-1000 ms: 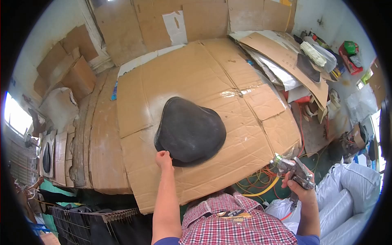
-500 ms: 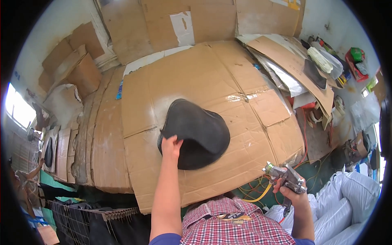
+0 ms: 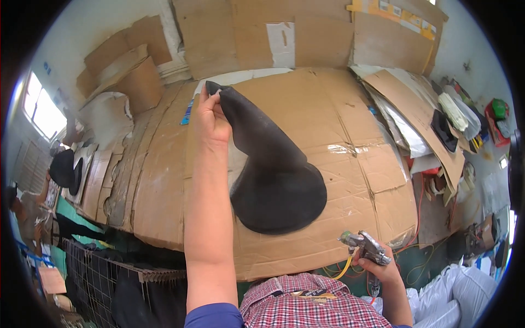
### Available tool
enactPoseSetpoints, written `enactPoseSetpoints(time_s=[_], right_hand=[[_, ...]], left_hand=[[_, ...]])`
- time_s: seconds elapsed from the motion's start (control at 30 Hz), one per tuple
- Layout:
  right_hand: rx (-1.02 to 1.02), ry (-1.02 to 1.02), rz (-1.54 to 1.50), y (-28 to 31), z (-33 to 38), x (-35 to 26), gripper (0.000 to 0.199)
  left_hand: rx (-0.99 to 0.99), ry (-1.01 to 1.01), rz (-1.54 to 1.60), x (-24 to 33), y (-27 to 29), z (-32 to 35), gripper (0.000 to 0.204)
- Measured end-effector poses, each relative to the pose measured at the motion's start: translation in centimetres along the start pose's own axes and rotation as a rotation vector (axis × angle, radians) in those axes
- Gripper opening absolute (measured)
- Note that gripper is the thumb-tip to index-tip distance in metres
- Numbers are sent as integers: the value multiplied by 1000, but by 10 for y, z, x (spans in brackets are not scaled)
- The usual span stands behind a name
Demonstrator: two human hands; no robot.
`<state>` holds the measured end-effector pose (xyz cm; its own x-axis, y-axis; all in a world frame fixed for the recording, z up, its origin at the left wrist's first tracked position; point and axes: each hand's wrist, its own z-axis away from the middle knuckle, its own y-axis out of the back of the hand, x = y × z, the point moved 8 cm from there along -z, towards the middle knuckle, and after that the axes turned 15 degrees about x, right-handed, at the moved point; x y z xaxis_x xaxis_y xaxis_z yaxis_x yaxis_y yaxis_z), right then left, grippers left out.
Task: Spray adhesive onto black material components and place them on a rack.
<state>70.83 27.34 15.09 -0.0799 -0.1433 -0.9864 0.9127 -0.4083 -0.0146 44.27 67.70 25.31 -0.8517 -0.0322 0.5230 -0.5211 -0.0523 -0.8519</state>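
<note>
Pinched in the fingers of my left hand is the raised end of a black, soft, curved piece. Its wide rounded part rests on the cardboard-covered table, and a narrower folded part rises up to my fingers. The exact kind of this black piece does not show. My right hand is wrapped round the handle of a metal spray gun, held at the table's near edge with its nozzle end to the left. A yellow hose runs at the gun.
Cardboard sheets and clutter are stacked at the right. White sacks lie lower right. A wire rack with dark pieces stands lower left. Farther left, another person's arm is beside a black piece.
My left hand has moved forward and up, pulling the black piece's end up and away from me. The spray gun has shifted slightly left. At far left, the other person has raised a black piece.
</note>
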Motion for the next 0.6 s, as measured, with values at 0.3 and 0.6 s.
enactPoseSetpoints(time_s=[0.3,0.6], right_hand=[[-171,-55,39,-73,-13,6,44],[-454,-57,98,-164,17,19,42]], left_hand=[[-34,49,287,161,29,60,12],[113,-377,262,324,168,182,23]])
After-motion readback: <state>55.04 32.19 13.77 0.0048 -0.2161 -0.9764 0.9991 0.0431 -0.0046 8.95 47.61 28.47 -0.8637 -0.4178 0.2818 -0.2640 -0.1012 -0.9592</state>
